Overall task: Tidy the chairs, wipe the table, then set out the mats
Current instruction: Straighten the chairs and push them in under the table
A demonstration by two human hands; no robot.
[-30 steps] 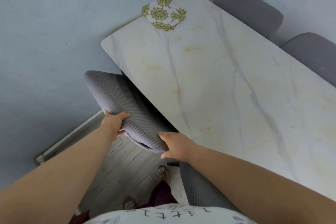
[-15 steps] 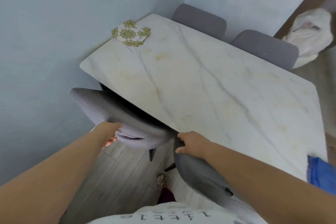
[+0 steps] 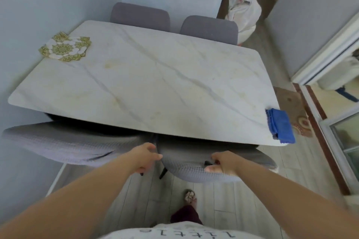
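A white marble table (image 3: 155,83) fills the middle of the view. Two grey chairs stand at its near side. My left hand (image 3: 144,158) and my right hand (image 3: 221,164) both grip the backrest of the near right chair (image 3: 186,163), one at each end. The near left chair (image 3: 64,145) sits tucked under the table edge with no hand on it. A stack of gold and white mats (image 3: 65,48) lies at the far left corner. A folded blue cloth (image 3: 280,125) hangs over the near right corner.
Two more grey chairs (image 3: 139,15) (image 3: 209,29) are pushed in at the far side. A wall runs close along the left. A white bag (image 3: 243,7) sits on the floor beyond the table. A glass door frame (image 3: 330,122) lines the right side.
My left hand left the near left chair and both hands now grip the near right chair. The view swung right, showing the blue cloth and doorway.
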